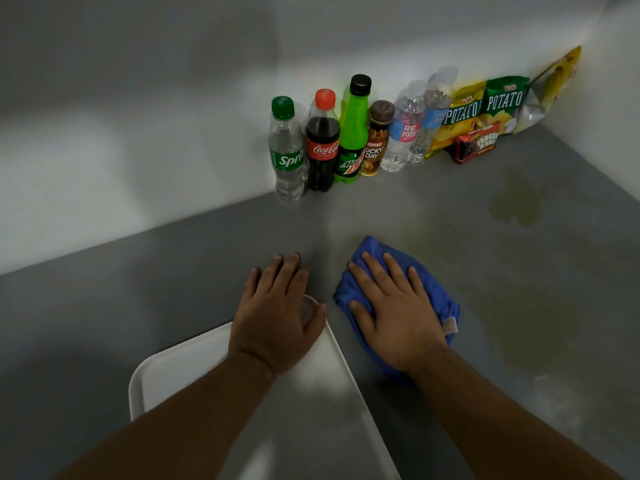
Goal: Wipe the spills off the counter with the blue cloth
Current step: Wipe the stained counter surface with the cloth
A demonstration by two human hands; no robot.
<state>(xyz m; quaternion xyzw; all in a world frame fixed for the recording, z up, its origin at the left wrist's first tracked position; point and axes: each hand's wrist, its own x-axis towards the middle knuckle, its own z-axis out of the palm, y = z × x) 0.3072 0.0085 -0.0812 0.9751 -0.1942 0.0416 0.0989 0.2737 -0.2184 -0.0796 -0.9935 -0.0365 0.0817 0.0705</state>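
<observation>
The blue cloth (374, 249) lies bunched on the grey counter (138, 289), and my right hand (391, 306) presses flat on top of it with the fingers spread. A yellowish spill (516, 202) sits on the counter to the far right of the cloth, below the snack packs. A fainter yellowish smear (530, 327) spreads to the right of the cloth. My left hand (277, 306) rests flat, palm down, over the far corner of a white tray (180, 362), with its fingertips on the counter.
Against the white wall stands a row of bottles: Sprite (286, 150), Coca-Cola (323, 142), Mountain Dew (353, 131), a small coffee bottle (375, 140) and two water bottles (408, 126). Potato chip bags (485, 109) and a red snack box (476, 145) fill the corner.
</observation>
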